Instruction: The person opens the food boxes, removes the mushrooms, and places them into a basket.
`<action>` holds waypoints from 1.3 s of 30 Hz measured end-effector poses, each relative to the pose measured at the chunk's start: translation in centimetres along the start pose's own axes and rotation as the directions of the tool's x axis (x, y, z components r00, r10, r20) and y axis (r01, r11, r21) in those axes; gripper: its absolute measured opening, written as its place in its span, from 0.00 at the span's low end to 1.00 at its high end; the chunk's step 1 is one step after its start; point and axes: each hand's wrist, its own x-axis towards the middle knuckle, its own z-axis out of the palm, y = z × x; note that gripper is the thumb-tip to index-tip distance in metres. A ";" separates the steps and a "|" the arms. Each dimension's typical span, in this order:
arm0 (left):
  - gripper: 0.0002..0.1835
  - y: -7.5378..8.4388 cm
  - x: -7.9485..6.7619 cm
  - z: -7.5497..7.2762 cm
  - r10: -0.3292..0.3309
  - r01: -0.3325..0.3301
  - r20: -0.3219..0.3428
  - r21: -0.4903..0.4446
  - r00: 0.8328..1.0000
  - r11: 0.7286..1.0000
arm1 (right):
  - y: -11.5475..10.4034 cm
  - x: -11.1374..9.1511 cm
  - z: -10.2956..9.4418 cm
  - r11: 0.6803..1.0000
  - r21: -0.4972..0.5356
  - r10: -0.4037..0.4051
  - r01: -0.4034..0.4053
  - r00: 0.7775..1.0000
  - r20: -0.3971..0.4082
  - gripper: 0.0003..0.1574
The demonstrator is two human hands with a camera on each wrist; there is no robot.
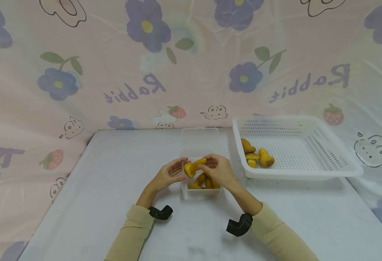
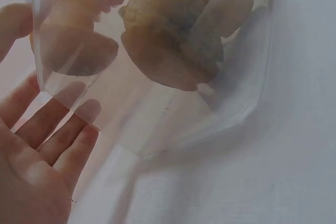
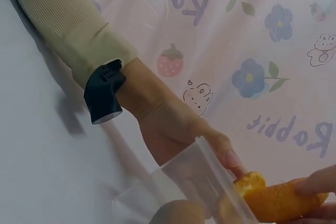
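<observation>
In the head view my right hand [image 1: 221, 170] pinches the stem of a yellow mushroom [image 1: 194, 166] above a clear plastic box [image 1: 201, 193]. The mushroom lies tilted, cap toward the left. My left hand [image 1: 168, 176] is at the box's left side, thumb near the cap. The left wrist view has the fingers of the left hand [image 2: 39, 150] extended along the box's see-through wall [image 2: 173, 124]. More yellow mushrooms [image 1: 195, 185] lie inside the box. At the right wrist view's lower edge, right-hand fingertips [image 3: 317, 179] touch the held mushroom [image 3: 281, 200].
The box's clear lid [image 1: 200, 139] stands raised behind it. To the right is a white perforated basket [image 1: 308, 173] with several yellow mushrooms [image 1: 266, 158] at its left end. A printed curtain [image 1: 191, 72] hangs behind the white table [image 1: 119, 156]. Each wrist wears a black device [image 1: 240, 224].
</observation>
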 end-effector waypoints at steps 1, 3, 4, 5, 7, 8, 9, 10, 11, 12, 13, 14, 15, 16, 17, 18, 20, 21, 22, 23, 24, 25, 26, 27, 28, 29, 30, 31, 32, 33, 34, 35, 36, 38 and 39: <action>0.37 0.0 0.0 0.0 -0.005 0.005 -0.003 0.003 1.000 1.000 | 0.0 0.0 -0.1 1.000 0.004 0.005 -0.005 1.000 -0.002 0.18; 0.37 0.0 0.0 0.0 -0.013 0.013 -0.007 0.009 1.000 1.000 | -0.1 0.0 -0.4 1.000 0.016 0.016 -0.016 1.000 0.002 0.18; 0.37 0.0 0.0 0.0 -0.016 0.016 -0.008 0.011 1.000 1.000 | -0.1 0.0 -0.6 1.000 0.019 0.023 -0.023 1.000 0.007 0.18; 0.37 0.0 0.0 0.1 -0.018 0.018 -0.009 0.011 1.000 1.000 | -0.2 -0.1 -0.8 0.999 0.021 0.026 -0.027 1.000 0.010 0.18; 0.37 0.0 0.0 0.1 -0.017 0.018 -0.009 0.008 1.000 1.000 | -0.4 -0.2 -1.2 0.999 0.020 0.028 -0.029 0.999 0.018 0.18; 0.37 0.1 0.0 0.2 -0.014 0.015 -0.008 0.003 1.000 1.000 | -0.5 -0.3 -1.4 0.999 0.019 0.029 -0.029 0.999 0.019 0.18; 0.37 0.1 0.0 0.2 -0.013 0.013 -0.007 0.000 1.000 1.000 | -0.5 -0.3 -1.6 0.999 0.015 0.032 -0.033 0.999 0.018 0.18; 0.37 0.1 0.0 0.2 -0.016 0.016 -0.007 -0.005 1.000 1.000 | -0.6 -0.4 -1.8 0.999 0.013 0.033 -0.034 0.999 0.018 0.18; 0.37 0.1 0.0 0.3 -0.015 0.014 -0.005 -0.007 1.000 1.000 | -0.7 -0.4 -2.0 0.999 0.013 0.037 -0.037 0.999 0.015 0.18; 0.37 0.1 0.0 0.3 -0.011 0.011 -0.003 -0.006 1.000 1.000 | -0.9 -0.5 -2.2 0.999 0.014 0.049 -0.049 0.999 0.015 0.19; 0.37 0.2 0.0 0.3 -0.011 0.011 -0.002 -0.007 1.000 1.000 | -1.0 -0.5 -2.4 0.998 0.020 0.057 -0.057 0.998 0.016 0.19; 0.37 0.2 -0.1 0.3 -0.012 0.012 -0.002 -0.007 1.000 1.000 | -1.1 -0.5 -2.7 0.997 0.024 0.068 -0.069 0.997 0.020 0.19; 0.37 0.2 -0.1 0.3 -0.014 0.014 -0.003 -0.006 1.000 1.000 | -1.3 -0.5 -2.9 0.997 0.024 0.079 -0.079 0.997 0.022 0.20; 0.37 0.2 -0.1 0.3 -0.012 0.012 -0.003 -0.006 1.000 1.000 | -1.4 -0.6 -3.2 0.996 0.027 0.083 -0.084 0.996 0.028 0.20; 0.37 0.3 -0.1 0.3 -0.011 0.011 -0.003 -0.005 1.000 1.000 | -1.5 -0.5 -3.5 0.995 0.031 0.090 -0.091 0.995 0.035 0.20; 0.37 0.3 -0.1 0.3 -0.006 0.006 -0.002 -0.002 1.000 1.000 | -1.6 -0.5 -3.8 0.995 0.037 0.091 -0.093 0.995 0.047 0.21; 0.37 0.2 -0.1 0.2 0.001 -0.001 0.000 -0.006 1.000 1.000 | -1.8 -0.4 -4.4 0.993 0.060 0.094 -0.098 0.993 0.068 0.21; 0.37 0.2 -0.1 0.2 0.007 -0.007 0.002 -0.007 1.000 1.000 | -1.9 -0.4 -4.7 0.992 0.078 0.093 -0.100 0.993 0.078 0.22; 0.37 0.2 -0.1 0.2 0.014 -0.014 0.004 -0.005 1.000 1.000 | -2.0 -0.3 -4.9 0.990 0.103 0.093 -0.102 0.992 0.090 0.22; 0.37 0.1 -0.1 0.2 0.018 -0.018 0.006 -0.005 1.000 1.000 | -2.0 -0.2 -5.2 0.986 0.127 0.098 -0.110 0.990 0.100 0.22; 0.37 0.0 -0.1 0.2 0.023 -0.023 0.008 -0.007 1.000 1.000 | -2.1 -0.1 -5.5 0.982 0.151 0.099 -0.115 0.989 0.106 0.22; 0.37 0.0 0.0 0.1 0.025 -0.025 0.008 -0.012 1.000 1.000 | -2.2 0.0 -5.7 0.978 0.170 0.104 -0.122 0.988 0.110 0.22; 0.37 -0.1 0.0 0.1 0.028 -0.027 0.009 -0.011 1.000 1.000 | -2.3 0.1 -6.0 0.974 0.186 0.106 -0.126 0.988 0.113 0.23; 0.37 -0.1 0.0 0.1 0.029 -0.029 0.009 -0.012 1.000 0.999 | -2.3 0.1 -6.2 0.971 0.200 0.109 -0.131 0.987 0.117 0.23; 0.37 -0.1 0.0 0.1 0.029 -0.029 0.008 -0.011 1.000 1.000 | -2.4 0.2 -6.5 0.969 0.205 0.114 -0.136 0.987 0.117 0.23; 0.37 -0.1 0.0 0.0 0.027 -0.027 0.006 -0.014 1.000 1.000 | -2.5 0.2 -6.7 0.968 0.209 0.117 -0.139 0.986 0.116 0.23; 0.37 -0.1 0.0 0.0 0.027 -0.027 0.006 -0.014 1.000 1.000 | -2.5 0.2 -6.9 0.966 0.216 0.119 -0.142 0.986 0.114 0.24; 0.37 -0.1 -0.1 0.0 0.024 -0.024 0.003 -0.012 1.000 1.000 | -2.6 0.3 -7.1 0.964 0.220 0.123 -0.146 0.986 0.113 0.24; 0.37 -0.1 -0.1 0.0 0.023 -0.023 0.002 -0.010 1.000 1.000 | -2.7 0.3 -7.3 0.962 0.227 0.127 -0.150 0.985 0.113 0.24; 0.37 -0.1 -0.1 0.0 0.019 -0.019 0.000 -0.010 1.000 1.000 | -2.8 0.3 -7.5 0.961 0.229 0.132 -0.155 0.985 0.114 0.24; 0.37 -0.1 -0.1 0.0 0.015 -0.015 -0.001 -0.009 1.000 1.000 | -2.8 0.4 -7.8 0.960 0.233 0.134 -0.158 0.984 0.114 0.24; 0.37 -0.1 0.0 0.0 0.011 -0.011 -0.001 -0.008 1.000 1.000 | -2.9 0.5 -8.0 0.957 0.243 0.136 -0.161 0.984 0.116 0.25; 0.37 -0.1 0.0 0.0 0.008 -0.008 -0.002 -0.008 1.000 1.000 | -2.9 0.6 -8.2 0.954 0.253 0.135 -0.162 0.984 0.118 0.25; 0.37 0.0 0.0 0.0 0.004 -0.004 -0.001 -0.014 1.000 1.000 | -2.8 0.9 -8.7 0.949 0.270 0.130 -0.160 0.983 0.128 0.26; 0.37 0.0 0.0 0.0 0.004 -0.004 -0.001 -0.011 1.000 1.000 | -2.8 1.0 -8.9 0.947 0.279 0.126 -0.160 0.983 0.133 0.26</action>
